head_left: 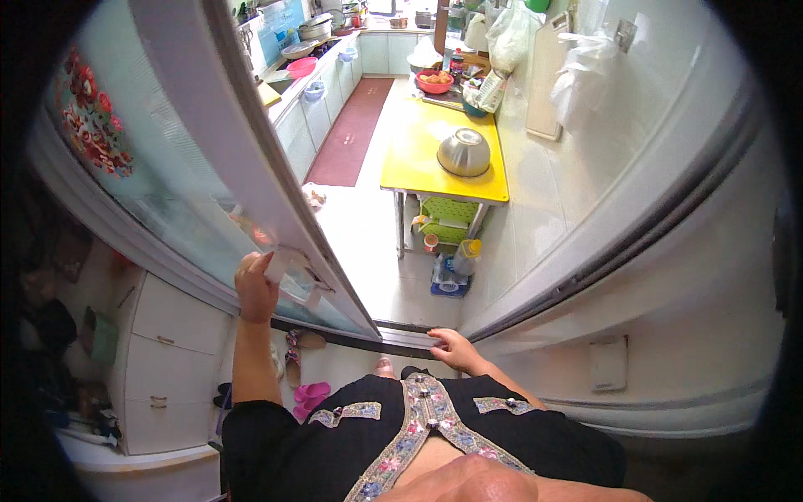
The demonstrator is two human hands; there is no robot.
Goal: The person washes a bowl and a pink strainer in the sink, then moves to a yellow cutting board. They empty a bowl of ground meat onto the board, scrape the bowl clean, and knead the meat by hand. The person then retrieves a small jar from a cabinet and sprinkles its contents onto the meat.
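while the left hand [256, 284] curls at the glass door [209, 151], its grip unclear, the right hand [454, 348] hangs open by the floor track [406, 336]. the door stands left of the yellow table [410, 155].

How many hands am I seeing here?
2: the left hand at the white-framed glass door, and the right hand just above the black top in the picture, holding nothing visible.

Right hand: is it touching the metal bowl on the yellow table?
Apart. In the head view, the right hand is low in the picture; the metal bowl sits upside down on the yellow table beyond, with pale floor showing between.
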